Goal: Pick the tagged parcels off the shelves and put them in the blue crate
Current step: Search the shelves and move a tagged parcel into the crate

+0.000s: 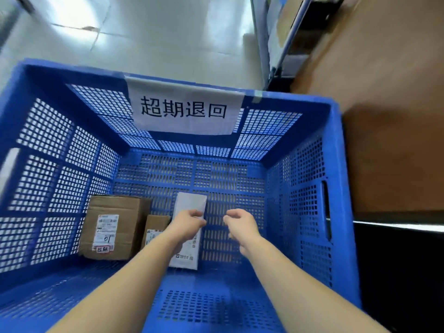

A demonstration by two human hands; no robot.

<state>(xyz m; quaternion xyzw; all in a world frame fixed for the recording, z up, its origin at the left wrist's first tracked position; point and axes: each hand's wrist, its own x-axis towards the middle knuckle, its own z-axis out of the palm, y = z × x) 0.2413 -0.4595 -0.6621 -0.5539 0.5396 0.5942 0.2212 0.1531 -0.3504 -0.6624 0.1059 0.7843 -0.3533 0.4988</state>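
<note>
Head view. Blue crate (310, 179) fills most of the frame, seen from above; perforated walls and floor. White paper sign (185, 109) with four black characters taped over the far rim, hanging down inside the far wall.

Contents: large cardboard box (113, 224) in the near-left part of the floor, against the left wall, with a shipping label and a small red-edged tag on its facing side. Small cardboard box (156, 227) just beside it on the right, touching or nearly so; label partly hidden by the left forearm. White flat parcel (189, 205) next to the small box, roughly mid-floor, long axis running near to far; printed label at its near end.

Left hand (187, 224) is down inside the crate, fingers curled onto the white parcel at about mid-length, pinching its right edge. Cannot tell whether the parcel lies fully on the floor or is held slightly above it. Right hand (240, 224) is just right of the parcel, apart from it, fingers loosely curled, holding nothing.

Room: right half and far part of the crate floor are bare mesh. Right wall has a handle slot. Outside: pale tiled floor (156, 32) beyond the far rim; shelving (288, 39) and a big brown carton (389, 116) close along the right wall.
</note>
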